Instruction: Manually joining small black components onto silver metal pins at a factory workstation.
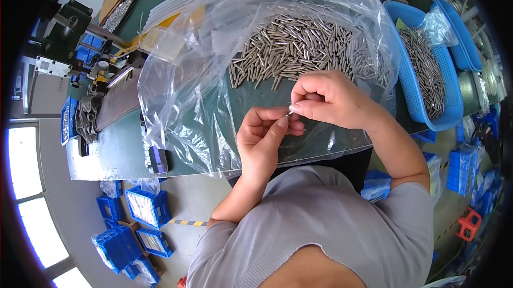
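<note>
Both of my hands meet over the near part of the green table, fingertips almost touching. Between the thumb and fingers of my left hand (pixel 264 130) is a small metal pin (pixel 289 114), mostly covered by the fingertips. My right hand (pixel 334 98) pinches at the pin's upper end, thumb against bent forefinger. Just beyond the hands, a heap of slim metal pins (pixel 294 47) lies on a clear plastic bag (pixel 197 101) spread across the table. Part of the heap at the right shows through the plastic.
To the right stands a blue basket (pixel 453 85) full of similar pins, with another blue basket (pixel 465 37) behind it. A dark machine (pixel 67 31) occupies the far left. Blue crates (pixel 147 205) sit on the floor at left, and a red stool (pixel 468 224) at right.
</note>
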A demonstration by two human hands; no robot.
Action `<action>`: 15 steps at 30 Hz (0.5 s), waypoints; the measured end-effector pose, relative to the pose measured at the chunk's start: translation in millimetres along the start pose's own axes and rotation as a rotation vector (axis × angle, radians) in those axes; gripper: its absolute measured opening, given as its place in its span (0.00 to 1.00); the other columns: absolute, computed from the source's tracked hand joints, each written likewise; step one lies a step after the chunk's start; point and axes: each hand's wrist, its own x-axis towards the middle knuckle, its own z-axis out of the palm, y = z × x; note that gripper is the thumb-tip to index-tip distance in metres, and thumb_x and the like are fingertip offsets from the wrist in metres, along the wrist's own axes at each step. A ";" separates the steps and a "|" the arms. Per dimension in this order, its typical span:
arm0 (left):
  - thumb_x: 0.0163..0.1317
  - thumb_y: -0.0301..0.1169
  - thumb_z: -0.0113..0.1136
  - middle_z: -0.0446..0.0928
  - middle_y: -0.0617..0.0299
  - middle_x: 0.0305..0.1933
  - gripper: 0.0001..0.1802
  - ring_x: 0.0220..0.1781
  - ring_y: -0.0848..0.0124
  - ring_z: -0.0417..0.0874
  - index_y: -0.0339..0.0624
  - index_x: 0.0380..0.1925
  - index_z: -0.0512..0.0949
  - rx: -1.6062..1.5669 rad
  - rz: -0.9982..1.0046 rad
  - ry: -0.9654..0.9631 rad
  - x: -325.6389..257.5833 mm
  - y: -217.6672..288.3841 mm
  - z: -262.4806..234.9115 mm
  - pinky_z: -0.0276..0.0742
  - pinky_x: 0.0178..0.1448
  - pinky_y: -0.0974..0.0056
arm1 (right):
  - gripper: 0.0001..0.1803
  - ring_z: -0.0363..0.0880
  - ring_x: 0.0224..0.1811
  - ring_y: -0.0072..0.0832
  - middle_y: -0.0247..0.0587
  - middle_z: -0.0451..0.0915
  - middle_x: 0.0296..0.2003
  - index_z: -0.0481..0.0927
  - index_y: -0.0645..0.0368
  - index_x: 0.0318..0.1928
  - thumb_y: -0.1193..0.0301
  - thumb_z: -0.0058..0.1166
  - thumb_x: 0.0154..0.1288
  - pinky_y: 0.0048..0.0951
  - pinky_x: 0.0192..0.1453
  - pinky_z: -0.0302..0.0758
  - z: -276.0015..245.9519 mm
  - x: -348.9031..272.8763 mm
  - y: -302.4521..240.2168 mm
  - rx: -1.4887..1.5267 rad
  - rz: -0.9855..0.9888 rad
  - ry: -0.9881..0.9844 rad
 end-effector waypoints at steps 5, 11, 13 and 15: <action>0.64 0.19 0.50 0.78 0.49 0.36 0.04 0.36 0.65 0.83 0.29 0.38 0.69 0.039 0.009 -0.019 0.2 -0.5 -1.4 0.82 0.42 0.63 | 0.04 0.74 0.27 0.16 0.32 0.76 0.23 0.78 0.63 0.29 0.75 0.59 0.57 0.19 0.31 0.70 9.2 4.9 8.0 0.140 0.006 0.008; 0.64 0.18 0.49 0.78 0.50 0.35 0.03 0.36 0.64 0.83 0.30 0.37 0.69 -0.009 0.011 0.025 2.3 -0.7 0.4 0.83 0.42 0.63 | 0.03 0.75 0.28 0.16 0.32 0.78 0.25 0.80 0.62 0.29 0.76 0.59 0.57 0.19 0.32 0.71 11.9 4.8 12.3 0.168 0.001 -0.005; 0.64 0.18 0.49 0.78 0.50 0.35 0.03 0.36 0.64 0.83 0.30 0.37 0.69 -0.003 0.003 0.032 1.4 0.9 1.3 0.83 0.42 0.63 | 0.03 0.75 0.28 0.16 0.32 0.77 0.24 0.79 0.62 0.29 0.75 0.58 0.58 0.19 0.32 0.70 13.0 4.6 11.0 0.200 0.006 0.002; 0.64 0.18 0.49 0.78 0.50 0.35 0.03 0.36 0.64 0.83 0.30 0.37 0.69 0.002 0.002 0.030 2.2 2.0 2.0 0.83 0.42 0.63 | 0.04 0.74 0.28 0.15 0.32 0.77 0.24 0.78 0.62 0.29 0.75 0.58 0.58 0.19 0.31 0.70 11.4 4.9 7.1 0.141 0.007 0.002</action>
